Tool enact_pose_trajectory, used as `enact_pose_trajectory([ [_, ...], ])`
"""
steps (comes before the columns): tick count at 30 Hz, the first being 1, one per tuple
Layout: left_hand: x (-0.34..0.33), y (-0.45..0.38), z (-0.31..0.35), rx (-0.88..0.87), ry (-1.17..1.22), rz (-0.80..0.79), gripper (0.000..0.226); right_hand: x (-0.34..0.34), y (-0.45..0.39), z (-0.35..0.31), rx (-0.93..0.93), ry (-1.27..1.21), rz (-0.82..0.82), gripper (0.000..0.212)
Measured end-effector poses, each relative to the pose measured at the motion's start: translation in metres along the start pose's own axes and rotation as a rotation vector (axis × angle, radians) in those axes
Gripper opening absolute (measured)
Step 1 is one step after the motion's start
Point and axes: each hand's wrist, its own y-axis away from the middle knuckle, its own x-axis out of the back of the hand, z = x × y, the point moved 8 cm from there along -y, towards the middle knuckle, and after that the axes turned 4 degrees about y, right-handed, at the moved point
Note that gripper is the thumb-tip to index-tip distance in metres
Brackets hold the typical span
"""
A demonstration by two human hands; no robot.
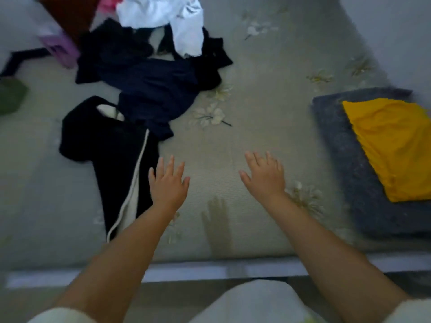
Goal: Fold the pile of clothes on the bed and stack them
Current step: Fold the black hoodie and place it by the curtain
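Head view: both arms reach forward over the bed [233, 141].
Left hand [169, 183]: fingers spread, empty, beside black garment [112, 145].
Right hand [264, 174]: fingers spread, empty.

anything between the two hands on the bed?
Nothing: head view shows only bare floral bedsheet between left hand and right hand.

This is a bedroom in a home. A big bed with a grey-green flowery sheet [256, 94] fills the view, a messy pile of dark and white clothes [151, 73] lies on it, and a folded yellow cloth [391, 145] sits on a folded grey fuzzy blanket [345, 164]
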Motion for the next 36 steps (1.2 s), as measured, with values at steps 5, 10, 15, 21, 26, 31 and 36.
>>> enact_pose_trajectory([
  [5, 0.009, 0.098, -0.142, 0.211, 0.099, 0.095, 0.053, -0.014, 0.045, -0.155, 0.209, 0.064, -0.052, 0.052],
  [10, 0.010, 0.178, -0.254, 0.427, 0.172, 0.133, 0.053, -0.011, 0.083, -0.273, 0.403, 0.098, 0.074, 0.049],
  [15, 0.008, 0.220, -0.331, 0.584, 0.198, 0.148, 0.054, -0.027, 0.080, -0.331, 0.443, 0.106, 0.013, 0.059],
  [21, 0.004, 0.192, -0.383, 0.627, 0.256, 0.133, 0.053, -0.052, 0.022, -0.353, 0.315, 0.043, -0.050, 0.062],
  [26, -0.003, 0.095, -0.423, 0.613, 0.253, 0.062, 0.053, -0.097, -0.066, -0.356, 0.121, -0.034, -0.121, 0.062],
  [31, 0.008, -0.049, -0.454, 0.484, 0.191, 0.014, 0.054, -0.154, -0.164, -0.360, -0.061, -0.073, -0.220, 0.065],
  [36, 0.009, -0.175, -0.451, 0.318, 0.133, 0.048, 0.056, -0.204, -0.243, -0.366, -0.163, -0.099, -0.282, 0.073],
])
